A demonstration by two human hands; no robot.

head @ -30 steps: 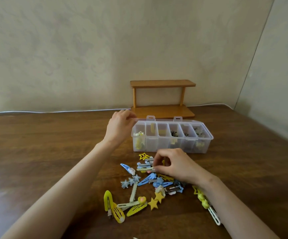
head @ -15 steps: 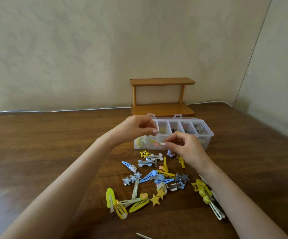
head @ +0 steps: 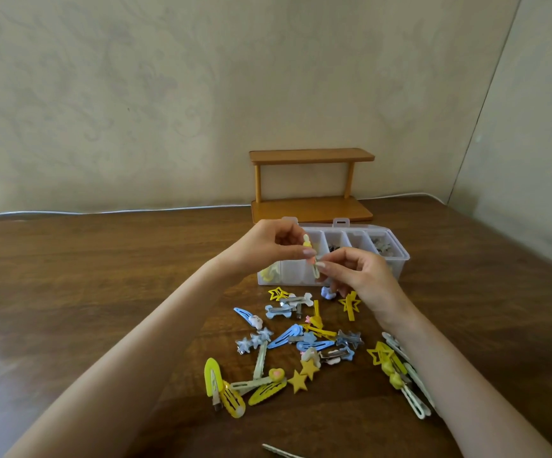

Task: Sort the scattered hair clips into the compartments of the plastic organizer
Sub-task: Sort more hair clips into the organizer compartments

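A clear plastic organizer (head: 396,251) with several compartments stands on the wooden table (head: 102,292); some compartments hold clips. In front of its left half, both hands meet on one pale yellow clip (head: 312,259). My left hand (head: 268,247) pinches its upper end and my right hand (head: 357,276) pinches its lower end. The clip is held above the table, near the organizer's front wall. Several scattered hair clips (head: 294,338) in yellow, blue and white lie on the table below the hands.
A small two-tier wooden shelf (head: 311,186) stands behind the organizer against the wall. More clips (head: 400,375) lie beside my right forearm. One pale clip (head: 277,451) pokes in at the bottom edge. A white cable (head: 102,212) runs along the table's back edge.
My right hand lifted a pale yellow clip from the pile up to the organizer's front. My left hand left the organizer's corner and took hold of the clip's other end.
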